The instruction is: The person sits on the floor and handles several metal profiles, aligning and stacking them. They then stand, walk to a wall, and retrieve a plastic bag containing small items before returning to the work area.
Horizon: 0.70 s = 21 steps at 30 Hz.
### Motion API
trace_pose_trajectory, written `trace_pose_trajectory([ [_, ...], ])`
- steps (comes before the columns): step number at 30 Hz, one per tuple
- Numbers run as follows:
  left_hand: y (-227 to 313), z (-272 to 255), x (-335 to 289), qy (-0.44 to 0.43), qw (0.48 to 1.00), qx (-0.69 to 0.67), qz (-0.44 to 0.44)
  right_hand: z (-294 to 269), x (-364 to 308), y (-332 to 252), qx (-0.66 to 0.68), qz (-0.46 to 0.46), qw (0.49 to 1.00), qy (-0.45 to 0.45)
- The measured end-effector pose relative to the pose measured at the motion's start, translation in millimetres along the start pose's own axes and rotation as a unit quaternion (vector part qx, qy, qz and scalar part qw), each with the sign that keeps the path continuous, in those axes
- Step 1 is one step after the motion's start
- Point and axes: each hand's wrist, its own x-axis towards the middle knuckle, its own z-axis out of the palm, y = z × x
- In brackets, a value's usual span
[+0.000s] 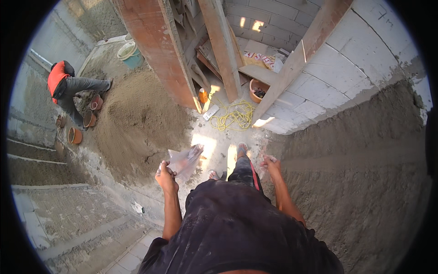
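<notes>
My left hand (166, 176) is closed on the edge of a thin, see-through plastic bag (185, 162). The bag hangs out to the right of the fingers, beside the foot of a sand heap (137, 121). On the other side of my body, my right hand (271, 164) is raised near the plastered wall with its fingers drawn together. Whatever may be between those fingertips is too small to make out. Below and between the hands, my sandalled feet stand on a sunlit concrete floor (219, 150).
A tangled yellow cord (233, 117) lies ahead, near a white power strip (211, 112) and an orange bottle (203, 96). Tall boards (157, 50) lean beside an orange tub (258, 91). At far left a person (68, 84) bends near several small buckets; a teal bucket (130, 55) stands behind the sand.
</notes>
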Motion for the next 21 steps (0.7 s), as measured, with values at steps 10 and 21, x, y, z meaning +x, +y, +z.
trace_pose_trajectory([
  [10, -41, 137, 15, 0.269, 0.951, -0.147, -0.033, 172, 323, -333, -0.129, -0.234, 0.954, -0.135],
  [21, -83, 149, -78, 0.539, 0.806, -0.244, -0.03, 344, 459, -624, -0.298, -0.499, 0.813, 0.024],
])
